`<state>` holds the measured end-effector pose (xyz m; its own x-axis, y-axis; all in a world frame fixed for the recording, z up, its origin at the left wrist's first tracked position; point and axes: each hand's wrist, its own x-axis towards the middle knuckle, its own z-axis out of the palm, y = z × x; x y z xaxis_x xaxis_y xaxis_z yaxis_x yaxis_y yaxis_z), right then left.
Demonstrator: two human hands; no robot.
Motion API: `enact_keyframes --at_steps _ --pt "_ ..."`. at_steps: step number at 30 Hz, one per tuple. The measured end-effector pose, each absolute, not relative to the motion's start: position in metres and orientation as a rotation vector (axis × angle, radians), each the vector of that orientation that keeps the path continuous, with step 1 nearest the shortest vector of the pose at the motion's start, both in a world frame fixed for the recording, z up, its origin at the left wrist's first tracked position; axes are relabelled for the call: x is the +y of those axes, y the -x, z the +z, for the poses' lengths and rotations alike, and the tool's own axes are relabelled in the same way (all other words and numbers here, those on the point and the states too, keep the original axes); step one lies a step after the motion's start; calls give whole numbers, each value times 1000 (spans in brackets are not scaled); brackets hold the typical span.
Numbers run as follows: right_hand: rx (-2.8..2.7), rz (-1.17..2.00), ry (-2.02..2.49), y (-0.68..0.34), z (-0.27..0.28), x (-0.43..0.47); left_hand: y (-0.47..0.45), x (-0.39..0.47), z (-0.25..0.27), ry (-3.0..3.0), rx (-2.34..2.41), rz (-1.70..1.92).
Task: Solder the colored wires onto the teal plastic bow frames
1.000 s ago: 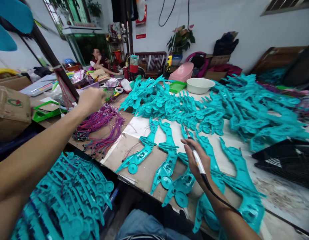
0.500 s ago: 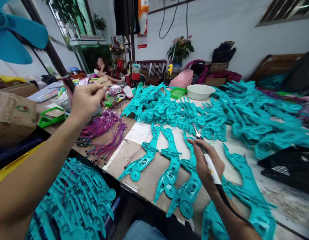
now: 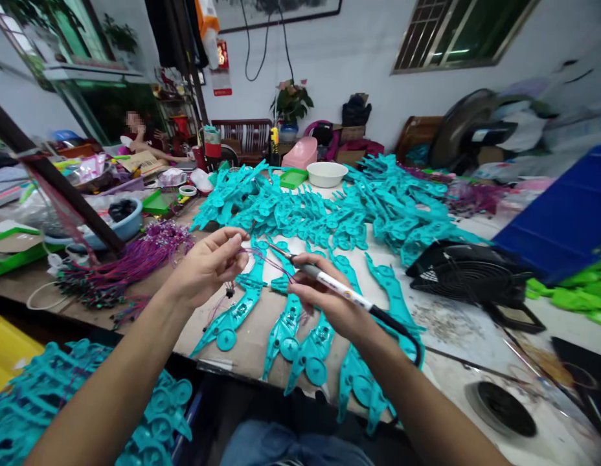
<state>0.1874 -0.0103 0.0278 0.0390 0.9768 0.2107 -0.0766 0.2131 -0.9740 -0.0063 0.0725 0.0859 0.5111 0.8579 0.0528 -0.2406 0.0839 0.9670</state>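
My right hand (image 3: pixel 327 294) is wrapped round a soldering iron (image 3: pixel 344 291) with a white and dark handle, its tip pointing up and left toward my other hand. My left hand (image 3: pixel 206 265) is closed in a pinch on thin red and purple wires (image 3: pixel 276 261), which stretch across between the hands. A small black piece (image 3: pixel 229 290) hangs just below the left fingers. Under both hands, several teal plastic parts (image 3: pixel 232 320), long and curved with a round disc, lie in a row on the table. The exact wire ends at my fingertips are too small to make out.
A heap of teal parts (image 3: pixel 300 210) covers the table's back. Bundled wires (image 3: pixel 120 265) lie left; more teal parts (image 3: pixel 149 414) fill a container below the edge. A black fan (image 3: pixel 465 272) and a wire spool (image 3: pixel 502 408) are right. A person (image 3: pixel 140 139) sits at the back.
The view has turned right. My left hand has come in over the row of teal parts, close to the soldering iron. Wires now stretch between my hands; the iron's tip now points left.
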Motion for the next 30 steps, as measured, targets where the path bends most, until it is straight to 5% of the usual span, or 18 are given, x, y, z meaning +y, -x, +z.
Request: enact_keyframes --at_steps 7,11,15,24,30 --pt "-1723 684 1339 -271 27 -8 3 55 45 -1398 764 614" --pt "-2127 231 1393 -275 17 51 -23 44 0 -1330 977 641" --pt "-2280 149 1382 -255 -15 93 -46 41 -49 -1119 1141 743" --pt "-1562 519 1399 -227 -70 11 -55 48 -80 -1039 1191 777" --pt "-1273 230 1577 -243 -45 -85 -46 53 -73 -1508 1318 684"
